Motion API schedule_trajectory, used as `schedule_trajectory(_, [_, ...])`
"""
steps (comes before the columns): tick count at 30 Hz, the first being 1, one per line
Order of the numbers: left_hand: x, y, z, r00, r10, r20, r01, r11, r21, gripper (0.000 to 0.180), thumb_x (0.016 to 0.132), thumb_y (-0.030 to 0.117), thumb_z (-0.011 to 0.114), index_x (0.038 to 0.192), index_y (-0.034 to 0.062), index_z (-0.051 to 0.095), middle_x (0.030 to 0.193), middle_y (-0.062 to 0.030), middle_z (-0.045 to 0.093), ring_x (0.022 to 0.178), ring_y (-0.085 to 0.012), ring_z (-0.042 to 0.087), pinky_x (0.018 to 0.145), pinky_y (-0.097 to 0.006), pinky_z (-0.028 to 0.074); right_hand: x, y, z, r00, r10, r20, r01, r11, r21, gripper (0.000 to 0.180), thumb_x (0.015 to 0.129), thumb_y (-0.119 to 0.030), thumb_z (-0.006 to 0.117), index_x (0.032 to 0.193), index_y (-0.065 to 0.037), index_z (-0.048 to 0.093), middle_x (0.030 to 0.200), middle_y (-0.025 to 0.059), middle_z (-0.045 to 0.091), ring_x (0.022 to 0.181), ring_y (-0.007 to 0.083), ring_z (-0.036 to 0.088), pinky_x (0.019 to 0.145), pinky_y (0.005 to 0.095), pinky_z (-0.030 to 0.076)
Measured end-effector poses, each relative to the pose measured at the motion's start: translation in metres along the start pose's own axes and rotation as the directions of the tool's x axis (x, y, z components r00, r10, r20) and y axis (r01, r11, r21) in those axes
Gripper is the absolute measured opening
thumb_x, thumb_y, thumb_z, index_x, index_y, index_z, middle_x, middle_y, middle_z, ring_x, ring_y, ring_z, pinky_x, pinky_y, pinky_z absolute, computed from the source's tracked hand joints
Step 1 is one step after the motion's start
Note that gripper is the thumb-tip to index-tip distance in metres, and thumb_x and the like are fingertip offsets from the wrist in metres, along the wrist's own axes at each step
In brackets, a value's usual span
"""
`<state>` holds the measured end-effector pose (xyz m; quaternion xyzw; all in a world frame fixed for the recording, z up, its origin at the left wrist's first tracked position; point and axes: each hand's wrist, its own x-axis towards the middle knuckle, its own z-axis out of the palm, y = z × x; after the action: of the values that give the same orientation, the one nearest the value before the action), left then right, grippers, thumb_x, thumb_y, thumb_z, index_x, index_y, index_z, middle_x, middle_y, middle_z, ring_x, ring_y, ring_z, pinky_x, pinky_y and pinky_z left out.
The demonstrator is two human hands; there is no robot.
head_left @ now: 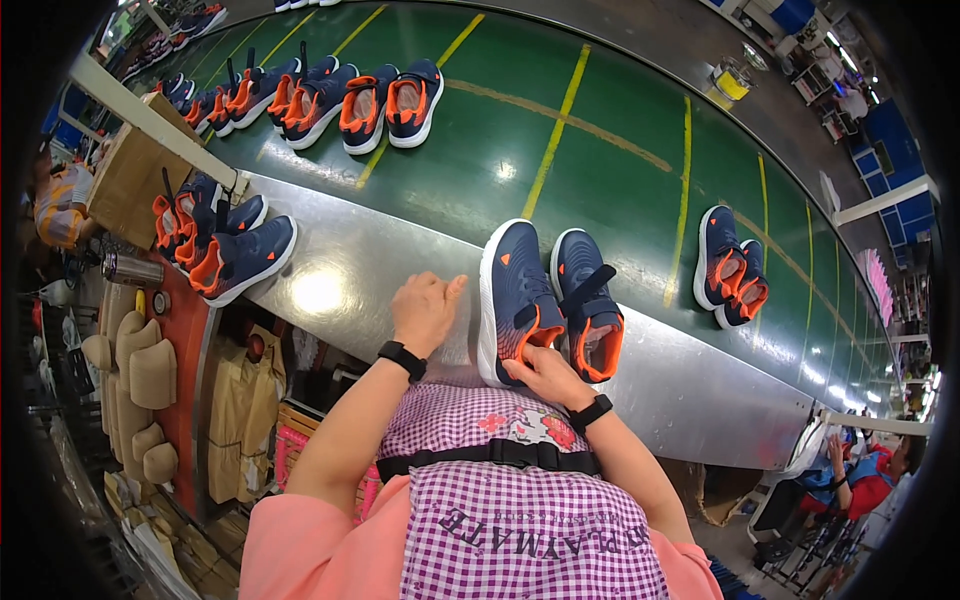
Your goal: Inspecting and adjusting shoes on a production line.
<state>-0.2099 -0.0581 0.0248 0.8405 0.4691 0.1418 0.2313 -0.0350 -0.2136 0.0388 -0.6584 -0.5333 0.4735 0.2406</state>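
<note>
In front of me a pair of navy sports shoes with orange lining and white soles lies across the steel ledge, toes reaching onto the green belt. My right hand (550, 376) grips the heel opening of the left shoe (522, 270), with fingers inside its collar. The right shoe (588, 290) lies beside it, its dark strap standing up. My left hand (428, 312) hovers over the steel ledge (345, 265), left of the pair and apart from it. Its fingers are loosely curled, the thumb stands away from them, and nothing shows in it.
The green conveyor belt (620, 190) carries a row of matching shoes (413, 105) at far left and another pair (732, 265) to the right. More shoes (245, 258) sit at the ledge's left end. Shoe-shaped beige forms (140, 360) stand on a red shelf. A person (860, 475) sits at far right.
</note>
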Motion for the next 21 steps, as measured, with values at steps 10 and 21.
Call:
schedule_trajectory(10, [-0.013,0.035,0.007,0.965,0.122,0.232,0.051,0.781,-0.623,0.034,0.080,0.017,0.069,0.109,0.0014,0.063,0.099,-0.0136,0.063,0.094,-0.0229,0.064,0.087,-0.032,0.051,0.011,-0.001,0.015,0.998,-0.062,-0.029,0.056,0.983,-0.174,0.031,0.086,-0.033,0.058,0.083,-0.002,0.057,0.071,0.0206,0.062,0.068,0.0387,0.061,0.062,0.0452,0.046])
schedule_trajectory(21, [-0.014,0.030,0.029,0.994,0.097,0.044,-0.042,0.733,-0.678,0.016,0.081,0.009,0.067,0.095,0.0012,0.067,0.093,-0.0101,0.063,0.079,-0.0200,0.063,0.071,-0.032,0.051,0.011,-0.006,0.013,0.998,-0.062,-0.022,0.059,0.992,-0.114,0.030,0.086,-0.030,0.057,0.082,-0.001,0.056,0.073,0.0215,0.061,0.070,0.0386,0.061,0.064,0.0449,0.046])
